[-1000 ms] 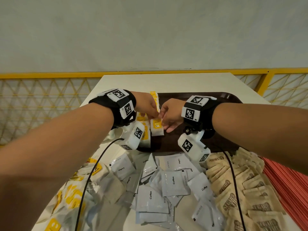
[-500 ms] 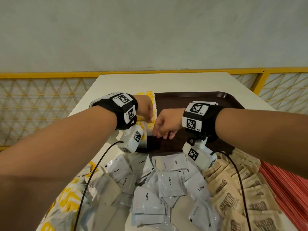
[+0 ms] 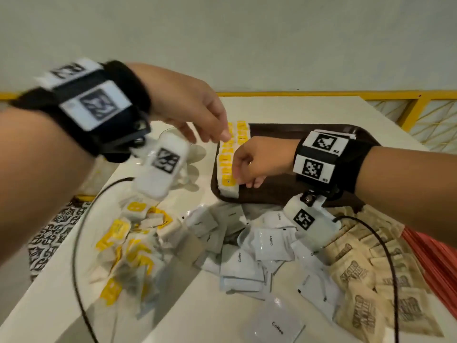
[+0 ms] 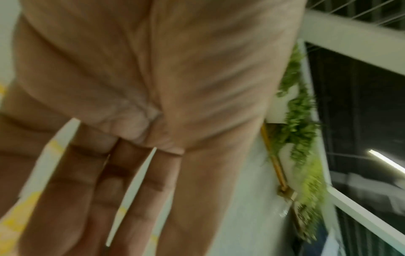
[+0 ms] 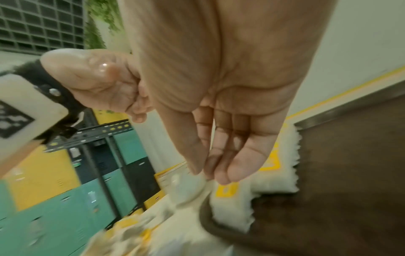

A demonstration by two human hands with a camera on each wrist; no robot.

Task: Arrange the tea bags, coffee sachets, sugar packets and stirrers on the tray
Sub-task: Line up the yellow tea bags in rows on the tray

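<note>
A dark brown tray [image 3: 274, 132] lies mid-table with a row of white-and-yellow tea bags [image 3: 228, 157] along its left edge. My right hand [image 3: 243, 177] is over the near end of that row, its fingertips [image 5: 219, 178] touching the tea bags [image 5: 271, 166] without pinching one. My left hand [image 3: 212, 138] is raised above the table left of the tray, blurred, fingers relaxed and holding nothing. In the left wrist view its fingers [image 4: 98, 199] look nearly straight. Loose tea bags [image 3: 128, 238] lie front left, coffee sachets [image 3: 269, 241] in the middle and brown sugar packets [image 3: 358, 273] to the right.
Red stirrers [image 3: 435, 258] lie at the far right edge of the table. Black wrist-camera cables [image 3: 76, 243] hang over the packet piles. A yellow railing [image 3: 408, 107] runs behind the table. Most of the tray's inside [image 5: 350, 173] is bare.
My left hand has lifted off the tray and swung up and to the left. My right hand stays at the near end of the tea bag row. The head view has dipped closer.
</note>
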